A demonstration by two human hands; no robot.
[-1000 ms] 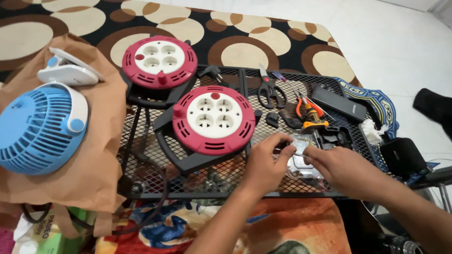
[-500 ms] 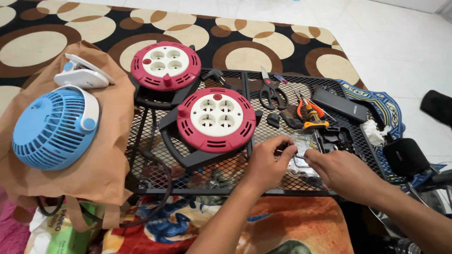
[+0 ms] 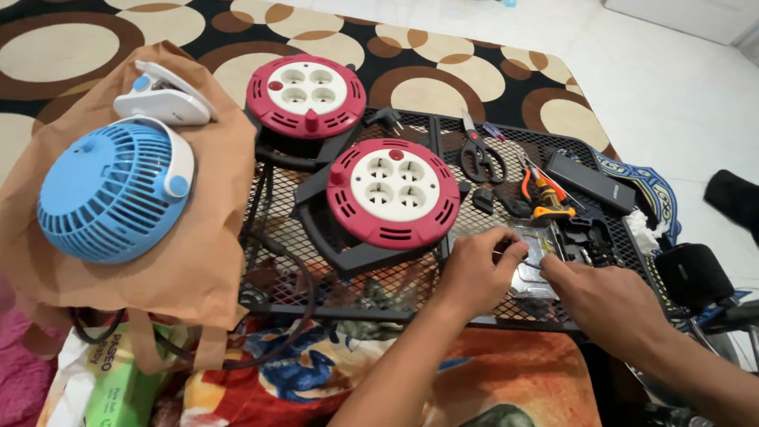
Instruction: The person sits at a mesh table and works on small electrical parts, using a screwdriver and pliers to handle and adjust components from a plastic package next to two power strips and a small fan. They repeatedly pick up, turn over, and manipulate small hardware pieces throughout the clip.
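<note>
A small clear plastic packet (image 3: 531,265) lies on the black mesh table (image 3: 348,289), just right of the nearer red cable reel (image 3: 393,192); the left hand (image 3: 477,269) rests curled on its near edge, fingertips pressed together on something too small to tell, while the right hand (image 3: 609,304) reaches in with thumb and forefinger pinched close at the same spot. Past the packet sit an orange-handled tool (image 3: 541,192), black scissors (image 3: 477,156) and a flat black box (image 3: 589,181). Far left, a blue clip fan (image 3: 118,190) lies on a brown paper bag (image 3: 198,261), above a green tissue pack (image 3: 118,379).
</note>
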